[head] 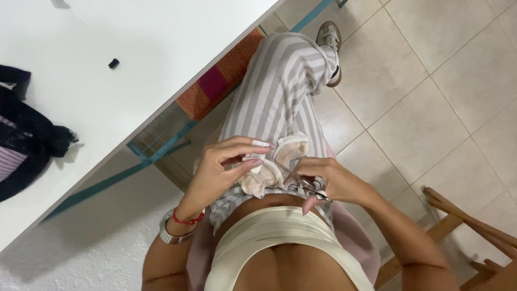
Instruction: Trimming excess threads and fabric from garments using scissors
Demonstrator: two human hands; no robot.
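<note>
I am seated, looking down at my lap in grey-and-white striped trousers (280, 91). My left hand (223, 161) pinches a small bunched piece of cream fabric (269, 172) held over my lap. My right hand (328, 180) is closed around small metal scissors (312, 188), their tips right next to the fabric. A silver bracelet and a red cord sit on my left wrist (180, 226).
A white table (107, 97) spans the left, with a dark knitted garment (27, 145) and a small black object (113, 63) on it. An orange-and-pink woven seat on a teal frame (221, 75) stands under the table. A wooden chair (468, 237) is at the right on the tiled floor.
</note>
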